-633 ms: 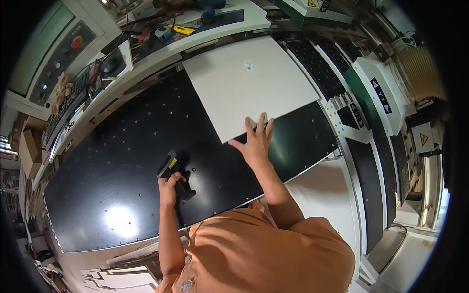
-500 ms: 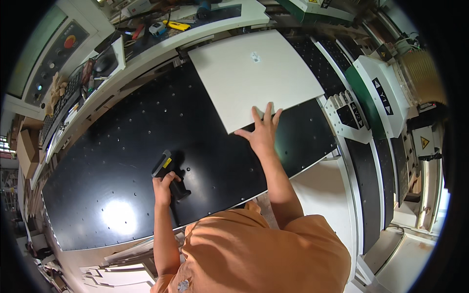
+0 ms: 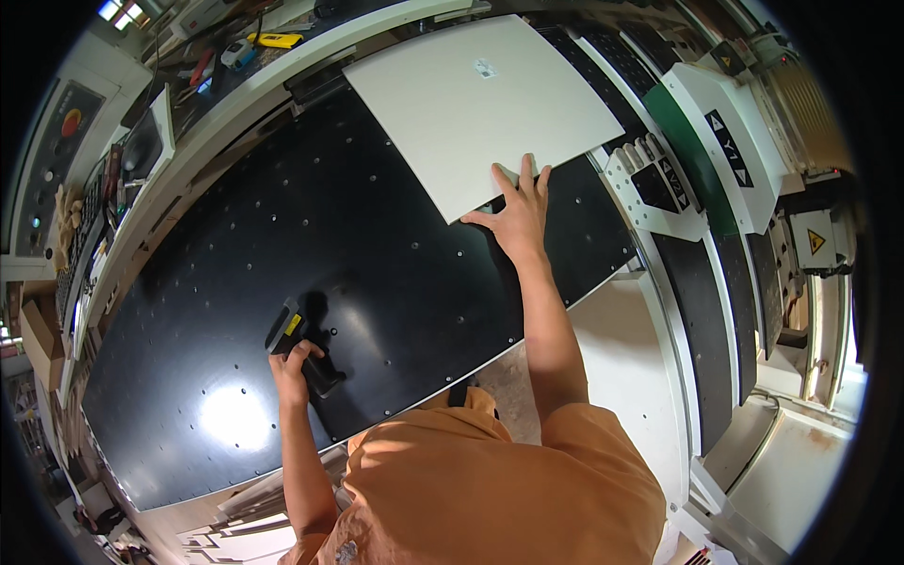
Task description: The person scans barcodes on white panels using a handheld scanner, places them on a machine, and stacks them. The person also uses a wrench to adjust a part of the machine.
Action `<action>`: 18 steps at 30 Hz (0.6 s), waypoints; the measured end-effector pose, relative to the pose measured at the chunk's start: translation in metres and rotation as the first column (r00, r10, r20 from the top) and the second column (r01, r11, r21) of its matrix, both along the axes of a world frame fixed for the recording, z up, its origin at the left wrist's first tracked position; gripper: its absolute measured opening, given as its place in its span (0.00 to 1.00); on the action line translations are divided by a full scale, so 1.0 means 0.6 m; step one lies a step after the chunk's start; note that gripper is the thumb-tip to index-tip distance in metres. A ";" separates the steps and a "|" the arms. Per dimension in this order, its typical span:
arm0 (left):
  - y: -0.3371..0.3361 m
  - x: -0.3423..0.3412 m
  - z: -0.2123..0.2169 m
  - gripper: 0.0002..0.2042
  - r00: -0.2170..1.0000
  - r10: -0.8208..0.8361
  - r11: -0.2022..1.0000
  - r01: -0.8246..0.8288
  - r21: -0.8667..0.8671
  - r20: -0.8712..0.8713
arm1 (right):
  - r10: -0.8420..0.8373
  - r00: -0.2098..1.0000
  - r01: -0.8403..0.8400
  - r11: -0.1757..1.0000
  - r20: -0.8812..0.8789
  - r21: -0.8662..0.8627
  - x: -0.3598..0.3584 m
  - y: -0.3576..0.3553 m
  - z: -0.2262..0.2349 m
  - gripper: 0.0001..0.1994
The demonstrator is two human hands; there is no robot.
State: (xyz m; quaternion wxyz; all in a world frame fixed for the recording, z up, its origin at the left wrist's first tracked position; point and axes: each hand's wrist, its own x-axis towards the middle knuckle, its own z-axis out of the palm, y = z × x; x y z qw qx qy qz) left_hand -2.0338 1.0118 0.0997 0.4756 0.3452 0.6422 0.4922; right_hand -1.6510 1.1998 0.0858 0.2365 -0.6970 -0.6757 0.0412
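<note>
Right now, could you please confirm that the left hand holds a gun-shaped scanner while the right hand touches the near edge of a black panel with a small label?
Not quite: the head view shows the panel is white, not black. The left hand does hold the gun-shaped scanner, and the right hand touches the labelled panel's near edge.

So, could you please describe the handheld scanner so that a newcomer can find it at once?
Find the big black tabletop with small round spots. Over its near side, the left hand grips the handheld scanner. Unlike the flat white panel the right hand touches, it is pistol-shaped, with a yellow label.
</note>
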 end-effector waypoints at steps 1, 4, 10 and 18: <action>0.001 0.001 0.002 0.13 1.000 -0.007 1.000 0.007 0.013 -0.004 | 0.000 1.000 0.000 1.000 0.007 0.029 0.001 -0.001 -0.001 0.48; 0.002 -0.001 0.006 0.14 0.998 -0.046 0.999 0.046 -0.022 -0.031 | 0.009 1.000 -0.009 0.996 0.002 0.083 0.000 -0.001 -0.006 0.47; -0.034 0.012 0.002 0.13 0.999 -0.038 0.999 0.038 -0.023 0.001 | 0.015 0.999 -0.018 0.992 0.028 0.122 0.003 0.000 -0.017 0.47; -0.133 0.043 0.000 0.16 0.999 0.024 1.000 -0.023 -0.019 0.028 | 0.024 0.998 -0.030 0.993 0.056 0.114 0.007 0.003 -0.024 0.47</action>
